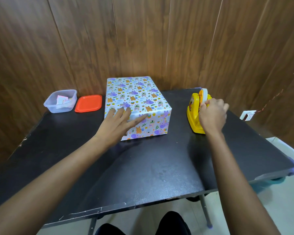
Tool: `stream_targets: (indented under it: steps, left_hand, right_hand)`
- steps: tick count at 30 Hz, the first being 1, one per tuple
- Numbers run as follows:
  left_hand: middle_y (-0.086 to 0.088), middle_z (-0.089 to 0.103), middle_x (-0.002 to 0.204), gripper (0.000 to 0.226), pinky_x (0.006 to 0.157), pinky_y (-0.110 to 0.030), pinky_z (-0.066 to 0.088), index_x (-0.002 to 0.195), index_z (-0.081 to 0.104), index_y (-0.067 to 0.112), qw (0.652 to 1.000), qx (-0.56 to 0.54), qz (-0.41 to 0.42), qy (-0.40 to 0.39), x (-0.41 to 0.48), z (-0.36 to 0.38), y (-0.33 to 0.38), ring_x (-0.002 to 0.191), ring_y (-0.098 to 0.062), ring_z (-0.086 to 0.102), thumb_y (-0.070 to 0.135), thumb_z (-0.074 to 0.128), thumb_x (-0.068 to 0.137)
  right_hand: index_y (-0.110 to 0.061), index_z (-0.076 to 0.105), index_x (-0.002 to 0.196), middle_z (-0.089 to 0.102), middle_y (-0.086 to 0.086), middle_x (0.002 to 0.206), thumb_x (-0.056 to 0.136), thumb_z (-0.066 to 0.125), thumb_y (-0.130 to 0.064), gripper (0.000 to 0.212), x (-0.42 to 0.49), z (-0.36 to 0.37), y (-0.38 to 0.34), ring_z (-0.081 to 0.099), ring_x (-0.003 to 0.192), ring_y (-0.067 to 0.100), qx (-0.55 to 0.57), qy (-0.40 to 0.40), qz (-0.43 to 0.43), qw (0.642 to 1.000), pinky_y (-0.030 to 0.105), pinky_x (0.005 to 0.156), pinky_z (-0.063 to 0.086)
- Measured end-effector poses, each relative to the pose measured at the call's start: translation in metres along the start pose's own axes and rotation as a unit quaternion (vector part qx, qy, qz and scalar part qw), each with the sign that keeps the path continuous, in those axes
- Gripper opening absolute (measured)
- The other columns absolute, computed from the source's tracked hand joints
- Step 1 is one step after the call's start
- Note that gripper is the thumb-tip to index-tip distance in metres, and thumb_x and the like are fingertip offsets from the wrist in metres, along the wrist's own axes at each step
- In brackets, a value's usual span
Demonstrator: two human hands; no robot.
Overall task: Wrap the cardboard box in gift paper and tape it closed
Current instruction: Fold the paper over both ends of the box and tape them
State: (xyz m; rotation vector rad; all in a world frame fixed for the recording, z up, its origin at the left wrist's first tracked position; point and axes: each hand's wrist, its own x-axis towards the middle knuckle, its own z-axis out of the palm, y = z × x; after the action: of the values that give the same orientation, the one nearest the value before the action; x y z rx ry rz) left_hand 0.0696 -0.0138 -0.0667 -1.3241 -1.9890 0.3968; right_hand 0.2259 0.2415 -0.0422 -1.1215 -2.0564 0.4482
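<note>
Cardboard box [137, 95], already covered in gift paper [148, 126], sits toward the back of the black desk [143, 175]. The left hand [117, 123] lies spread, pressing the box's near edge. The right hand [212, 114] curls round the yellow tape dispenser [193, 116]. It would be best to keep the paper pinned flat while drawing a short strip. Farther back are a clear tub [60, 101], an orange lid [88, 103] and a wood-panelled wall [143, 39].

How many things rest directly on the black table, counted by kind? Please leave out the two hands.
Wrapped box: 1
Clear plastic container: 1
Orange lid: 1
Yellow tape dispenser: 1
Total: 4
</note>
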Motion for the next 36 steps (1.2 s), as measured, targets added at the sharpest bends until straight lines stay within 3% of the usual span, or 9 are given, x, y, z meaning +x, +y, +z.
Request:
stream_targets:
  steps: [5, 9, 17, 21, 23, 25, 26, 31, 36]
  left_hand:
    - [-0.021, 0.056, 0.114, 0.142, 0.072, -0.042, 0.048, 0.150, -0.007, 0.027, 1.000, -0.020, -0.005, -0.001, -0.001, -0.003, -0.001, 0.091, -0.034, 0.057, 0.032, 0.091, 0.047]
    - [-0.021, 0.056, 0.116, 0.141, 0.074, -0.044, 0.048, 0.150, -0.006, 0.027, 1.000, -0.019, -0.014, -0.016, -0.001, -0.002, 0.002, 0.093, -0.035, 0.056, 0.028, 0.091, 0.047]
    - [-0.023, 0.057, 0.114, 0.122, 0.074, -0.046, 0.048, 0.144, 0.023, 0.026, 0.999, -0.015, -0.024, -0.017, 0.000, -0.001, 0.004, 0.092, -0.038, 0.057, 0.020, 0.091, 0.043]
    - [-0.022, 0.055, 0.115, 0.131, 0.075, -0.046, 0.047, 0.148, 0.010, 0.027, 0.999, -0.021, -0.027, -0.010, 0.000, 0.001, 0.005, 0.095, -0.038, 0.055, 0.019, 0.090, 0.045]
    - [-0.022, 0.054, 0.116, 0.138, 0.075, -0.047, 0.047, 0.149, 0.000, 0.030, 0.999, -0.025, -0.027, -0.007, 0.000, 0.003, 0.005, 0.096, -0.037, 0.055, 0.019, 0.090, 0.045]
    - [-0.022, 0.054, 0.116, 0.140, 0.076, -0.048, 0.047, 0.150, -0.002, 0.029, 0.999, -0.029, -0.028, -0.005, 0.000, 0.003, 0.005, 0.096, -0.038, 0.054, 0.019, 0.090, 0.045]
    - [-0.022, 0.053, 0.116, 0.140, 0.076, -0.048, 0.047, 0.150, 0.000, 0.029, 0.999, -0.030, -0.029, -0.004, 0.000, 0.003, 0.005, 0.096, -0.038, 0.054, 0.019, 0.091, 0.044]
    - [-0.021, 0.053, 0.116, 0.134, 0.075, -0.047, 0.046, 0.149, 0.007, 0.029, 0.999, -0.027, -0.026, -0.005, 0.000, 0.004, 0.006, 0.095, -0.037, 0.053, 0.019, 0.090, 0.044]
    - [-0.021, 0.053, 0.116, 0.138, 0.077, -0.048, 0.046, 0.150, -0.001, 0.027, 0.999, -0.030, -0.028, 0.003, -0.001, 0.006, 0.006, 0.096, -0.037, 0.053, 0.018, 0.089, 0.046]
  right_hand:
    - [0.001, 0.050, 0.127, 0.044, 0.018, 0.136, 0.097, 0.048, -0.026, 0.040, 0.044, -0.008, 0.007, 0.030, 0.133, 0.032, -0.029, -0.185, 0.136, 0.973, 0.044, 0.102, 0.035]
    - [0.000, 0.055, 0.119, 0.051, 0.017, 0.128, 0.089, 0.063, -0.018, 0.036, 0.053, -0.009, 0.008, 0.045, 0.123, 0.031, 0.051, -0.170, 0.189, 0.966, 0.036, 0.078, 0.045]
    - [0.002, 0.053, 0.123, 0.051, 0.017, 0.128, 0.084, 0.068, -0.011, 0.044, 0.056, -0.016, 0.010, 0.048, 0.120, 0.033, 0.138, -0.157, 0.225, 0.952, 0.036, 0.080, 0.044]
    - [0.004, 0.056, 0.120, 0.056, 0.014, 0.123, 0.082, 0.069, -0.009, 0.043, 0.057, -0.023, 0.009, 0.053, 0.113, 0.030, 0.205, -0.167, 0.233, 0.936, 0.037, 0.084, 0.044]
    - [0.005, 0.059, 0.108, 0.061, 0.011, 0.105, 0.084, 0.065, -0.005, 0.026, 0.050, -0.022, 0.014, 0.058, 0.088, 0.021, 0.238, -0.189, 0.247, 0.920, 0.031, 0.076, 0.042]
    - [-0.001, 0.061, 0.087, 0.057, 0.006, 0.079, 0.089, 0.058, -0.002, 0.003, 0.037, -0.018, 0.022, 0.046, 0.061, 0.012, 0.259, -0.193, 0.271, 0.907, 0.024, 0.060, 0.039]
    - [-0.004, 0.059, 0.077, 0.054, 0.004, 0.072, 0.091, 0.055, -0.003, 0.014, 0.032, -0.012, 0.027, 0.041, 0.056, 0.010, 0.278, -0.190, 0.285, 0.898, 0.022, 0.054, 0.035]
    - [-0.015, 0.054, 0.070, 0.053, -0.003, 0.066, 0.095, 0.053, -0.019, 0.026, 0.012, 0.004, 0.032, 0.043, 0.056, 0.007, 0.368, -0.146, 0.306, 0.866, 0.021, 0.052, 0.033]
    - [-0.013, 0.056, 0.068, 0.057, -0.001, 0.061, 0.094, 0.052, -0.012, 0.026, 0.001, 0.005, 0.029, 0.047, 0.055, 0.008, 0.443, -0.115, 0.313, 0.832, 0.021, 0.051, 0.034]
